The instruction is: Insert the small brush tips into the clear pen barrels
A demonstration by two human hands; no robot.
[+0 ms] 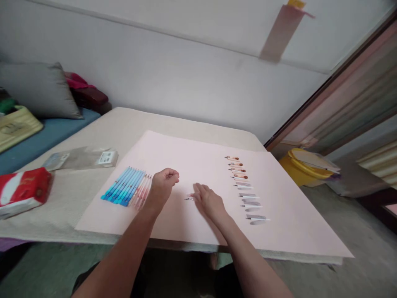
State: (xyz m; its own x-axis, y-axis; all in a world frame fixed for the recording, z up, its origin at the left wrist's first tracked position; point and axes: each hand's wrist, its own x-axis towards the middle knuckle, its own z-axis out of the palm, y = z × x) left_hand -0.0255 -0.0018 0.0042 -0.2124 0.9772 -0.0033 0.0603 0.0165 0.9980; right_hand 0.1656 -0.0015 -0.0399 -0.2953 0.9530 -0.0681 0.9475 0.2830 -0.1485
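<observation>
Pink sheet under your hands, a small dark-tipped piece at your right fingers

Your left hand (166, 181) has its fingers curled together; whether they hold anything, you can't tell. Your right hand (211, 201) reaches out with fingers extended and blurred, over the dark-tipped piece (189, 199); its grip is unclear. Left of your hands lie blue pens (124, 186) and pink pens (142, 191); to the right, a column of slim pointed pieces (250, 195). All rest on the pink sheet (186, 157). Beyond its left edge sit clear packaging (83, 157) and a red packet (26, 188).
</observation>
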